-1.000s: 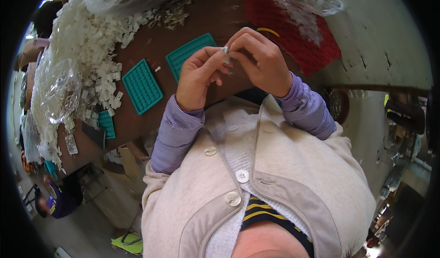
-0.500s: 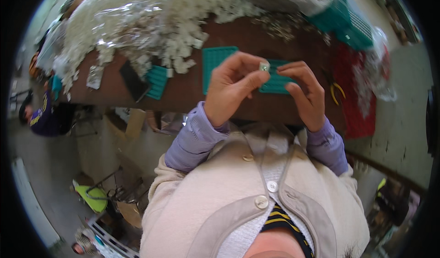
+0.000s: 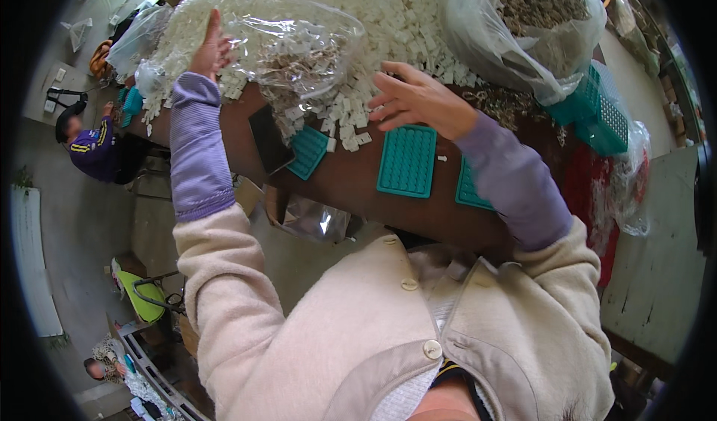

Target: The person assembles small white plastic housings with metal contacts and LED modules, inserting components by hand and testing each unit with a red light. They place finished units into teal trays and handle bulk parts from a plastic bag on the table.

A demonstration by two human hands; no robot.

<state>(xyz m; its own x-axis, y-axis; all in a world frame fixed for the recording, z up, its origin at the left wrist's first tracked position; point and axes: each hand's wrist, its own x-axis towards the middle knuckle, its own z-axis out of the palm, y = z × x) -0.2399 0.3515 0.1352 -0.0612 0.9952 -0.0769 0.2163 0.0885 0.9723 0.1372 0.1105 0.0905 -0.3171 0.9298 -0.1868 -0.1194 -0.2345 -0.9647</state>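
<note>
My left hand (image 3: 212, 49) is stretched far out over the left side of a big heap of small white plastic pieces (image 3: 403, 29). It is seen edge-on, its fingers extended, and nothing shows in it. My right hand (image 3: 422, 101) hovers over the heap's near edge with fingers spread, holding nothing. Below it lies a teal ribbed tray (image 3: 407, 163). A second teal tray (image 3: 470, 186) is partly hidden by my right forearm. One small white piece (image 3: 442, 158) lies between these trays. A clear plastic bag (image 3: 306, 59) with brownish bits rests on the heap between my hands.
At the left are a dark flat rectangular thing (image 3: 269, 138) and a small teal tray (image 3: 308, 152). Loose metal bits (image 3: 497, 107) lie near a large open bag (image 3: 478, 29) of brown parts. Teal baskets (image 3: 601, 111) stand right. Another person (image 3: 93, 148) sits far left.
Both hands have parted and reached out, the left far left, the right forward. The small white piece is gone from my left hand. The view has shifted, showing more of the heap.
</note>
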